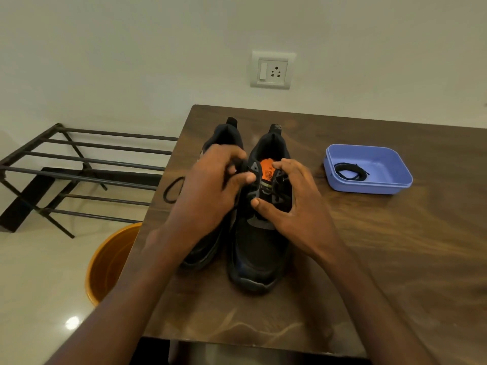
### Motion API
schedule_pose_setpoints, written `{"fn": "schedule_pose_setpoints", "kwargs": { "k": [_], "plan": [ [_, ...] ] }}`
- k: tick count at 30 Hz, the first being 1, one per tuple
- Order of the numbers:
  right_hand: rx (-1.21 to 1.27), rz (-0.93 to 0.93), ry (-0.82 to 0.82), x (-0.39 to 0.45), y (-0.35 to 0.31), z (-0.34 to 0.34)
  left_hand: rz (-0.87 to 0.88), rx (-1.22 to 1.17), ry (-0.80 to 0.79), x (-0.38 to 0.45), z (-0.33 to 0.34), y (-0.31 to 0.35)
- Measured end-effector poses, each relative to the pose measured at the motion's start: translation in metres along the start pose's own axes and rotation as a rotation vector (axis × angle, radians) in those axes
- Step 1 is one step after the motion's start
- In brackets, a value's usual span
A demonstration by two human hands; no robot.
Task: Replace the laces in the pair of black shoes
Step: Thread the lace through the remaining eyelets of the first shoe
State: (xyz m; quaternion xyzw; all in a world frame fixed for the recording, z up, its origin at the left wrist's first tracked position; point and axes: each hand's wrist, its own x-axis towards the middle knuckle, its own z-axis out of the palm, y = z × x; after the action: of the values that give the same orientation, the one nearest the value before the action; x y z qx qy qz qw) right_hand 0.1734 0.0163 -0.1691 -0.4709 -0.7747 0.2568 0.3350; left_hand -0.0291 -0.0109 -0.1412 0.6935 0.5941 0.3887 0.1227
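We see left hand [208, 185] fingers curled, pinching black lace [172, 189]; right hand [292, 204] fingers grip right shoe [259, 233]; lace trails toward 9 o'clock.

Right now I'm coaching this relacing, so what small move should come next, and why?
Probably keep drawing the lace out with the left hand, which pinches it while a loop hangs past the table edge. The right hand grips the right shoe at its eyelets, steadying it.
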Motion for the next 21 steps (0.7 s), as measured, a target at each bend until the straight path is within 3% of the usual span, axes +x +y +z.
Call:
{"fn": "schedule_pose_setpoints", "kwargs": {
  "k": [3, 7, 12, 17, 21],
  "plan": [
    [-0.013, 0.005, 0.006, 0.0, 0.001, 0.0, 0.097, 0.178, -0.07, 0.002, 0.009, -0.003],
    [0.003, 0.008, 0.005, 0.0, 0.001, -0.002, 0.04, 0.036, 0.013, 0.002, 0.006, -0.007],
    [-0.015, 0.009, 0.039, -0.001, -0.002, 0.0, -0.028, -0.054, -0.04, 0.0, 0.006, -0.002],
    [-0.222, -0.16, 0.137, -0.008, -0.028, 0.005, 0.045, 0.002, -0.032, 0.0, 0.001, -0.005],
    [-0.468, -0.071, 0.062, -0.014, -0.04, 0.023, 0.065, 0.14, 0.052, -0.001, -0.001, -0.006]
  ]
}}
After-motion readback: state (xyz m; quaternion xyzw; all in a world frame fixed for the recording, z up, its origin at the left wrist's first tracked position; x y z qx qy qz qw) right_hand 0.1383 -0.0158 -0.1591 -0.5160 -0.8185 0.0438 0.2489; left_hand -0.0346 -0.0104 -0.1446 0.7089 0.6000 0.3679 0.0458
